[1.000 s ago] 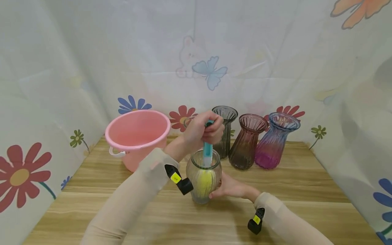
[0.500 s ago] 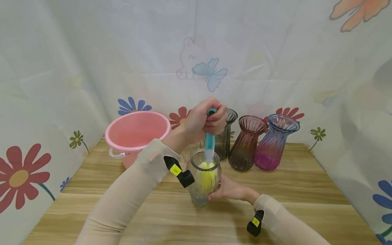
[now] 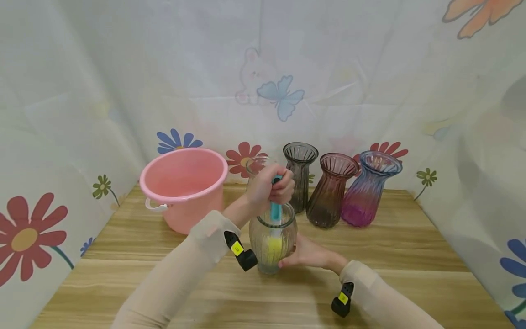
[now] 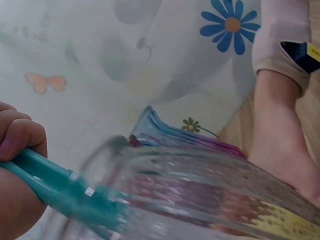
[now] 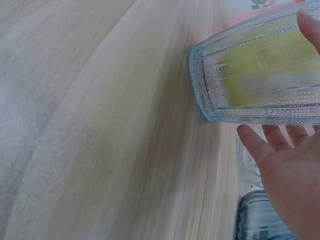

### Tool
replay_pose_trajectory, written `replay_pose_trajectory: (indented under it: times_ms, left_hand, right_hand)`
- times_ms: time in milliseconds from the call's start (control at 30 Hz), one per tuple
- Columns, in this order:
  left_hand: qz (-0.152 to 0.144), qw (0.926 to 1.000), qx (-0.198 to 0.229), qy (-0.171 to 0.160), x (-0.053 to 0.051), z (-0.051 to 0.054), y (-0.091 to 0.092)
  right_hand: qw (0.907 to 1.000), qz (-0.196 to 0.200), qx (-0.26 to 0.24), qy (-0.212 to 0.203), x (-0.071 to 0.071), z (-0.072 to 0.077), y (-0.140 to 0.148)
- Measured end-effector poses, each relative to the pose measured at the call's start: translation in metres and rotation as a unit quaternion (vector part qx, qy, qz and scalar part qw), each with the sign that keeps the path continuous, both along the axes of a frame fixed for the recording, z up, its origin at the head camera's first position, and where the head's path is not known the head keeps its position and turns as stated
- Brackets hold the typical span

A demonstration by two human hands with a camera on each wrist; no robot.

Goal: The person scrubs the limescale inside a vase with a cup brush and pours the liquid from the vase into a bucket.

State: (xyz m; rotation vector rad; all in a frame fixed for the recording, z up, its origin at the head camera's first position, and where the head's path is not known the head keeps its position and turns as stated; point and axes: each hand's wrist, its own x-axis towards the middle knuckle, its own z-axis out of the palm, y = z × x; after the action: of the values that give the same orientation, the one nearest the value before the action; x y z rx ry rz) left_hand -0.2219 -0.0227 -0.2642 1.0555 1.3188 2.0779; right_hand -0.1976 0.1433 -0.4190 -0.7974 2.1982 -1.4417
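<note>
A clear ribbed glass vase (image 3: 258,236) stands on the wooden table near the middle of the head view. My left hand (image 3: 271,185) grips the teal handle of a sponge brush (image 3: 276,212) from above. The brush points down through the vase's mouth, and its yellow sponge head shows through the glass low inside. Against the vase's lower right side, my right hand (image 3: 308,252) holds it between thumb and fingers. Droplets speckle the glass around the sponge in the right wrist view, where the right hand's fingers (image 5: 272,142) lie along the vase's side.
A pink bucket (image 3: 193,212) with a white handle stands at the back left. Behind the hands are a grey vase (image 3: 301,178), a brownish-red vase (image 3: 328,196), a blue-purple vase (image 3: 365,194) and another clear vase (image 3: 255,163), partly hidden. A patterned cloth (image 3: 349,68) encloses the table.
My left hand rose with the brush, lifting the sponge towards the vase's mouth, then pushed it back down, deeper than before. The right hand and the vase stayed almost still.
</note>
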Motion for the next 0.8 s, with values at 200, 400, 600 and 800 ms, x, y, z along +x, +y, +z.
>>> replay_pose_trajectory:
  times_ms: [200,400,600,800]
  left_hand:
    - [0.013,0.9991,-0.018,0.035,-0.001,-0.016,0.002]
    - [0.010,0.9992,-0.015,0.037,-0.001,-0.018,0.002]
    - [0.007,0.9994,-0.010,0.032,-0.001,-0.018,0.001]
    - [-0.001,0.9994,-0.005,0.033,0.003,-0.013,0.003]
  right_hand:
    - [0.9995,0.006,0.017,-0.025,0.001,0.000,0.001]
    - [0.9981,0.017,0.042,-0.042,-0.003,0.003,0.007]
    - [0.9991,0.031,0.029,-0.006,-0.007,0.001,0.007]
    - [0.9996,0.027,0.000,0.002,-0.005,-0.001,0.005]
